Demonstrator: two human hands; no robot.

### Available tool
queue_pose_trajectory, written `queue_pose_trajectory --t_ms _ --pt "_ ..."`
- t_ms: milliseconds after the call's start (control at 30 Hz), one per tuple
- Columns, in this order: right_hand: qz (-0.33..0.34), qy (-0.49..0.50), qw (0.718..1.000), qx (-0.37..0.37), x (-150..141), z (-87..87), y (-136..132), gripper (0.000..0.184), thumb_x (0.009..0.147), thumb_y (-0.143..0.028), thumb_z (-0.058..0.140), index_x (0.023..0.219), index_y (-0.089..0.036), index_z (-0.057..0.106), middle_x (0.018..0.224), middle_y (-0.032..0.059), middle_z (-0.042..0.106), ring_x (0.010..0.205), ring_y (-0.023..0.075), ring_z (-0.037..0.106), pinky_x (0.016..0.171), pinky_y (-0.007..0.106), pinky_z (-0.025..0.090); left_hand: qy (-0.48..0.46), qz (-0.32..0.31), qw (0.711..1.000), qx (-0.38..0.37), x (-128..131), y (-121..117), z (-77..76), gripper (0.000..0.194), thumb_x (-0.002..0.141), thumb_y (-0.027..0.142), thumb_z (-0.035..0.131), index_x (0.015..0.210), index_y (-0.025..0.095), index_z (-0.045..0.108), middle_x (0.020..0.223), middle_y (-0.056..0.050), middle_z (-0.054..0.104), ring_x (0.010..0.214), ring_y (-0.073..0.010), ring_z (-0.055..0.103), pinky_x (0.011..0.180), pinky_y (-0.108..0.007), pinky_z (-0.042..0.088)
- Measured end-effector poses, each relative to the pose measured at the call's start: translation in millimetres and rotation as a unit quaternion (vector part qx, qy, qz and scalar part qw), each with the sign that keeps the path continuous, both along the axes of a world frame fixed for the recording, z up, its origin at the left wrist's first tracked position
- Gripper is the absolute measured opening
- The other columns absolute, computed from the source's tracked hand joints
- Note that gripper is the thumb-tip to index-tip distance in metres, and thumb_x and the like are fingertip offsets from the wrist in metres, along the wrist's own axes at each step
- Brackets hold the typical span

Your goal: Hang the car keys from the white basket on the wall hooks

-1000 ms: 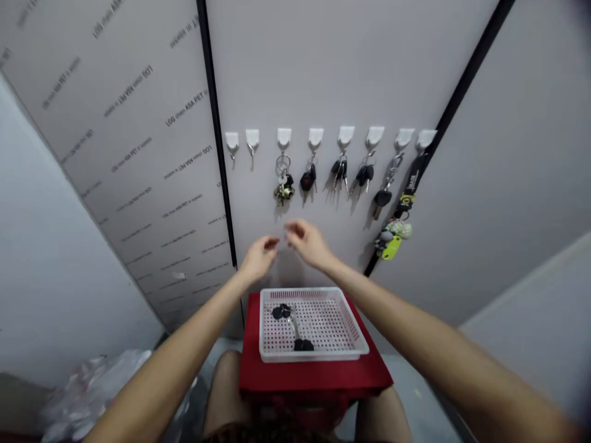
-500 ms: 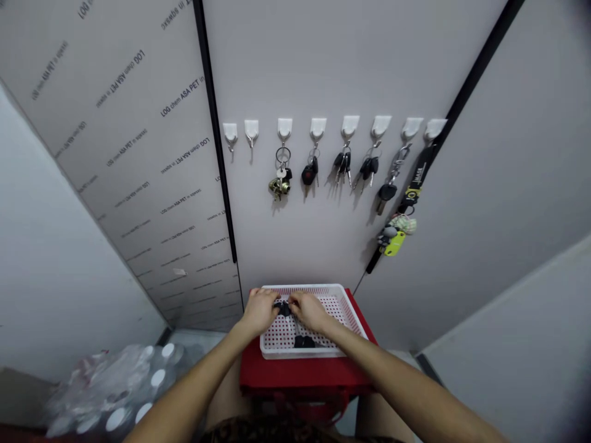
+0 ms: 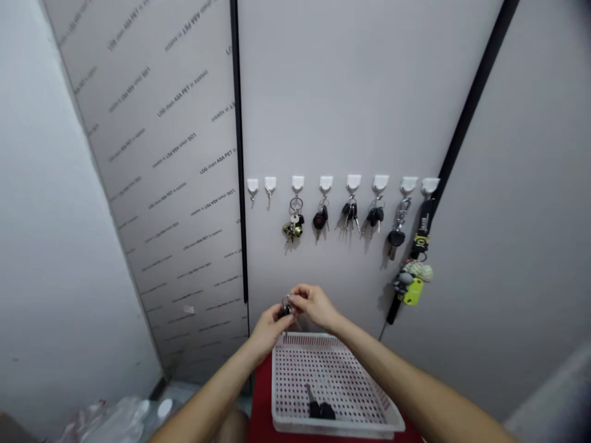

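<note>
Both hands meet just above the far rim of the white plastic basket with little holes (image 3: 332, 369). The left hand (image 3: 268, 326) and the right hand (image 3: 314, 304) share a small bunch of dark keys on a metal ring (image 3: 286, 307). Each grip is pinching it with the fingertips pressed together, most likely because the ring is too small for one hand to turn. The bunch is too small to show for sure which way it points; its keys seem to hang down.

One more black key with a silver blade (image 3: 316, 403) lies flat in the basket, its long side running from front to back, blade pointing to the wall.

On the grey wall a row of white hooks (image 3: 325, 183) holds other keys. The two white hooks on the left (image 3: 261, 183) hold nothing.
</note>
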State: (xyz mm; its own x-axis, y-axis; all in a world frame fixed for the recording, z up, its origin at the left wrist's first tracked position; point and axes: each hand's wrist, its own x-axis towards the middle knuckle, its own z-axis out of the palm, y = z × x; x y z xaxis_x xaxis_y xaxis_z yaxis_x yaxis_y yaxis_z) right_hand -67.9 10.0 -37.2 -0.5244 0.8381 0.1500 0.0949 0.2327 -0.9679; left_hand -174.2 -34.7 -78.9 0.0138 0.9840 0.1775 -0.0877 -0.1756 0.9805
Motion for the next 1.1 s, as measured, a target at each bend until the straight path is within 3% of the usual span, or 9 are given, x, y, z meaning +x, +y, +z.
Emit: queue_pose_trajectory --t_ms 200,333,533,667,800,867,967,1033,1100 --pt "-0.055 0.104 0.987 0.108 -40.6 95.4 20.1 0.003 0.06 -0.014 0.045 0.063 -0.014 0.045 0.044 -0.0061 0.047 0.039 0.0042 0.045 0.043 0.018 0.04 -0.025 0.079 0.995 0.058 -29.4 23.5 92.6 0.018 0.059 0.027 0.052 0.071 0.014 0.048 0.05 0.005 0.047 0.043 -0.0038 0.042 0.046 -0.017 0.033" --pt "-0.105 0.144 0.967 0.184 -64.1 140.5 37.6 0.012 0.062 -0.008 0.041 0.069 -0.015 0.046 0.048 -0.006 0.046 0.042 0.0044 0.047 0.046 0.019 0.042 -0.03 0.12 0.988 0.095 -43.1 39.9 147.6 0.011 0.061 0.022 0.049 0.069 0.014 0.049 0.053 0.004 0.048 0.043 -0.0026 0.044 0.044 -0.015 0.033" --pt "-0.171 0.111 0.96 0.192 -80.4 163.7 47.8 0.014 0.063 -0.004 0.038 0.068 -0.015 0.046 0.047 -0.0049 0.045 0.042 0.0056 0.047 0.046 0.021 0.042 0.011 0.172 0.982 0.082 -47.7 55.7 175.8 0.004 0.064 0.016 0.045 0.066 0.013 0.047 0.049 0.005 0.046 0.04 -0.0023 0.044 0.041 -0.014 0.032" --pt "-0.182 0.036 0.962 0.199 -76.3 157.6 46.0 0.02 0.063 -0.004 0.037 0.076 -0.014 0.048 0.051 -0.0023 0.048 0.041 0.0065 0.046 0.048 0.024 0.042 0.027 0.166 0.984 0.05 -46.4 54.3 164.1 0.006 0.062 0.015 0.047 0.068 0.012 0.047 0.05 0.003 0.048 0.04 -0.0039 0.046 0.04 -0.015 0.032" --pt "-0.192 -0.011 0.916 0.351 -52.0 127.3 35.5 0.027 0.061 -0.01 0.043 0.086 -0.014 0.049 0.074 0.0022 0.053 0.052 0.0061 0.047 0.057 0.023 0.04 0.046 0.158 0.986 0.008 -43.1 41.1 127.3 0.021 0.064 0.015 0.044 0.084 0.012 0.045 0.059 0.001 0.052 0.045 -0.0047 0.048 0.043 -0.016 0.034" --pt "-0.149 -0.073 0.905 0.392 -30.2 93.8 25.2 0.026 0.061 -0.012 0.042 0.085 -0.014 0.051 0.077 0.0021 0.053 0.056 0.0063 0.046 0.059 0.022 0.038 0.07 0.145 0.987 -0.008 -38.3 31.8 96.8 0.028 0.064 0.016 0.042 0.091 0.012 0.042 0.063 0.0 0.053 0.048 -0.005 0.048 0.045 -0.016 0.034" --pt "0.037 -0.268 0.906 0.327 11.4 21.9 4.4 0.022 0.061 -0.011 0.04 0.078 -0.013 0.055 0.064 -0.0001 0.053 0.054 0.0066 0.045 0.055 0.019 0.036 0.144 0.081 0.986 -0.034 -24.3 15.2 39.5 0.029 0.063 0.015 0.041 0.091 0.01 0.044 0.062 0.0 0.052 0.049 -0.0056 0.046 0.047 -0.017 0.035" --pt "0.173 -0.406 0.863 0.245 39.5 -28.0 -10.9 0.026 0.055 -0.014 0.049 0.08 -0.014 0.056 0.064 0.0001 0.054 0.055 0.0078 0.045 0.053 0.018 0.036 0.204 0.014 0.978 -0.047 -11.6 2.8 0.9 0.028 0.063 0.016 0.04 0.09 0.009 0.046 0.058 0.0 0.051 0.05 -0.0069 0.046 0.049 -0.019 0.036" --pt "0.204 -0.461 0.837 0.213 61.9 -67.4 -23.7 0.038 0.05 -0.019 0.056 0.088 -0.016 0.055 0.071 0.0015 0.054 0.061 0.0104 0.046 0.055 0.019 0.035 0.268 -0.046 0.961 -0.05 1.2 -8.5 -30.4 0.027 0.064 0.018 0.04 0.089 0.01 0.047 0.06 -0.001 0.052 0.054 -0.0086 0.047 0.051 -0.02 0.037"
